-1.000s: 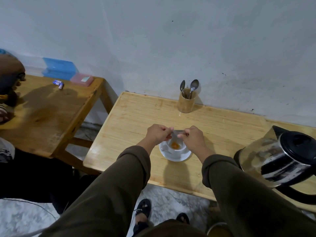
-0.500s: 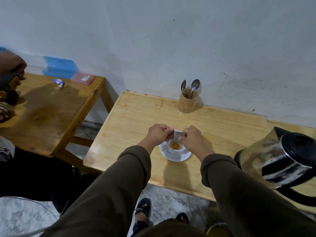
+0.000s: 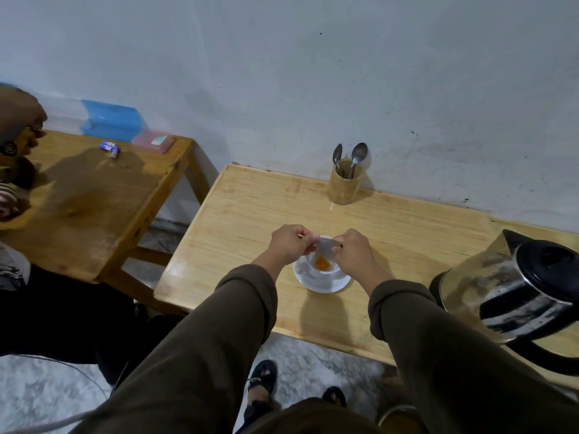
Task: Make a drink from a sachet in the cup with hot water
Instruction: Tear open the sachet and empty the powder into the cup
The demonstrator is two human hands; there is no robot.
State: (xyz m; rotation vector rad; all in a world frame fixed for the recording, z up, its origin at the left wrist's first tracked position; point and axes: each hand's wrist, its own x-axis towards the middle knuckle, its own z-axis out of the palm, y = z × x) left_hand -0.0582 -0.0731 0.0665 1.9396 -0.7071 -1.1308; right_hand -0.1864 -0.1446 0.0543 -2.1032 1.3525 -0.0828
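Emptying sachet into cup. My left hand (image 3: 289, 244) and right hand (image 3: 354, 250) each pinch one end of the sachet (image 3: 327, 245), held stretched between them just above the white cup (image 3: 322, 267). The cup stands on its saucer (image 3: 316, 285) near the front edge of the worktop (image 3: 250, 214), about midway along it. Orange powder (image 3: 322, 263) lies in the cup bottom. I cannot tell whether any powder is left in the sachet. To do this well: keep the torn mouth directly over the cup, tilt it down, and tap or squeeze along the length so remnants fall inside, not on the saucer. Kettle (image 3: 513, 289) waits at the right end of the worktop; spoons in the wooden holder (image 3: 344, 183) at the back edge, for stirring after pouring.
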